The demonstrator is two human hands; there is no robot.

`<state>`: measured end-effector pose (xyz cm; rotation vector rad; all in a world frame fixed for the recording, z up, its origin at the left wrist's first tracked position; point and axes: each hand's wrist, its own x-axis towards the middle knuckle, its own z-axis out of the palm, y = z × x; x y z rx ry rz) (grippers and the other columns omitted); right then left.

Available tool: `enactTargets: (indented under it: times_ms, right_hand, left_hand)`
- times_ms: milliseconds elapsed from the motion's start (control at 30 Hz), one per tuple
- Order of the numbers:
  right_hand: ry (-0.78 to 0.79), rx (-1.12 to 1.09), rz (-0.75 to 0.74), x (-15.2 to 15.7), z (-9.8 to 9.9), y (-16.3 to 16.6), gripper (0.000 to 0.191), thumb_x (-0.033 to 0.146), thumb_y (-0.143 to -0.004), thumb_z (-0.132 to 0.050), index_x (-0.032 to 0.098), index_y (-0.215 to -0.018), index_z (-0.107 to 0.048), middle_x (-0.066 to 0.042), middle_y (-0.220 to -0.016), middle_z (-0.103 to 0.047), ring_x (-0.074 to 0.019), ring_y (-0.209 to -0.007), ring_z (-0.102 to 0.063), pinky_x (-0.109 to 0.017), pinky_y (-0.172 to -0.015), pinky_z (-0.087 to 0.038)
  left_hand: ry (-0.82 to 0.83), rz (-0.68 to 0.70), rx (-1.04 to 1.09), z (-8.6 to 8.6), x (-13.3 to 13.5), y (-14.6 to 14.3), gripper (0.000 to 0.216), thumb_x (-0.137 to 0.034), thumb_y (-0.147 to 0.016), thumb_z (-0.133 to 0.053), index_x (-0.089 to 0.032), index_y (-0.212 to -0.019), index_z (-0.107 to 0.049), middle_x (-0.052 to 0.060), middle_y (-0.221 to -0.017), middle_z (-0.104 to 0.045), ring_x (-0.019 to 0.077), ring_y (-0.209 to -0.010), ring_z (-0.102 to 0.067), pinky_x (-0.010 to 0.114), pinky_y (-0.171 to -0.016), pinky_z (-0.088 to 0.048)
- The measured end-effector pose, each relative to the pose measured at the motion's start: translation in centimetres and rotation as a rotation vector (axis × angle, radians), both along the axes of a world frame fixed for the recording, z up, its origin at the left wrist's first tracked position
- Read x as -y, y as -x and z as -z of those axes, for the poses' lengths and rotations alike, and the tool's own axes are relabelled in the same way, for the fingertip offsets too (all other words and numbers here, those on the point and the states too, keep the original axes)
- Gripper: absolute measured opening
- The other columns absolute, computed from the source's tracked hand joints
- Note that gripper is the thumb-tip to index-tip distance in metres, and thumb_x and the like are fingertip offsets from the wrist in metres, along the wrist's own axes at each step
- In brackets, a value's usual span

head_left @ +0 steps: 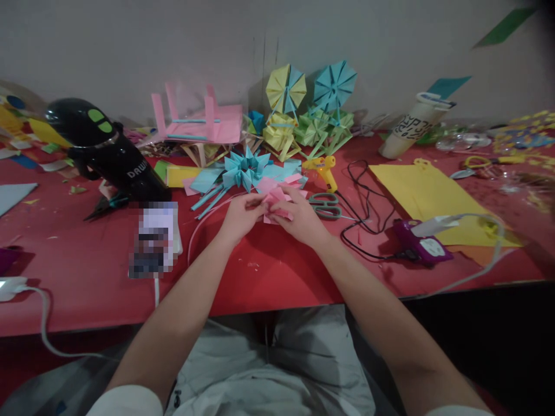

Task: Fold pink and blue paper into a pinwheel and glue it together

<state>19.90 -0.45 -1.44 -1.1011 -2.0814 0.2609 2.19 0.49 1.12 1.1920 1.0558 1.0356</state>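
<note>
Both my hands are closed round a piece of folded pink paper point(274, 199) above the middle of the red table. My left hand point(243, 215) pinches its left side. On the right side, my right hand point(301, 215) grips it with thumb and fingers; parts of the fold are hidden behind the fingers. Just beyond lies a blue folded-paper star point(247, 169) among blue paper pieces. Scissors with grey-green handles point(326, 205) rest right of my right hand, and a yellow glue gun point(321, 171) lies behind them.
A pink paper model point(221, 122) and paper parasols point(333, 86) stand by the wall. Left are a black figure-shaped bottle point(125, 156) and a phone point(156, 240). A purple power strip point(422, 245), black cable point(347, 234) and yellow sheet point(433, 193) lie right, with a tilted cup point(410, 127) behind.
</note>
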Motion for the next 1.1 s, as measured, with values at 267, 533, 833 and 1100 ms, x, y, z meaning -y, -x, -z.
enactTargets:
  times_ms: [267,533,833,1100]
  right_hand:
    - [0.015,-0.079,0.015,-0.3,-0.4,-0.6,0.012,0.033,-0.087,-0.066,0.023,-0.092,-0.07,-0.011,-0.126,-0.057,-0.0278,-0.119,-0.057,-0.049,-0.101,-0.048]
    - [0.0,-0.113,0.017,0.0,-0.7,-0.3,0.007,0.03,-0.086,-0.068,0.024,-0.088,-0.068,-0.009,-0.115,-0.06,-0.0253,-0.113,-0.059,-0.044,-0.097,-0.049]
    - [-0.004,-0.159,0.027,0.0,-0.5,-0.1,0.009,0.031,-0.086,-0.068,0.023,-0.089,-0.066,-0.009,-0.111,-0.061,-0.0238,-0.105,-0.062,-0.041,-0.092,-0.051]
    - [0.046,-0.097,0.08,0.1,-0.5,-0.1,0.015,0.037,-0.087,-0.066,0.023,-0.093,-0.065,-0.01,-0.106,-0.065,-0.0272,-0.108,-0.061,-0.045,-0.093,-0.049]
  left_hand:
    - [0.197,0.066,0.148,-1.1,0.0,0.3,0.026,-0.006,-0.072,-0.062,-0.016,-0.092,-0.074,0.006,-0.089,-0.074,0.0155,-0.083,-0.071,0.038,-0.093,-0.055]
    - [0.245,0.057,0.167,-1.5,0.1,0.4,0.021,-0.005,-0.073,-0.062,-0.015,-0.087,-0.074,0.005,-0.079,-0.072,0.013,-0.072,-0.069,0.036,-0.089,-0.057]
    - [0.156,0.076,0.133,-1.0,0.2,0.5,0.026,-0.012,-0.071,-0.075,-0.017,-0.096,-0.073,0.006,-0.098,-0.07,0.0128,-0.085,-0.067,0.028,-0.08,-0.057]
    - [0.092,0.055,0.017,-0.1,0.0,0.3,0.024,-0.019,-0.075,-0.073,-0.019,-0.099,-0.075,0.005,-0.101,-0.073,0.0115,-0.083,-0.067,0.031,-0.083,-0.058]
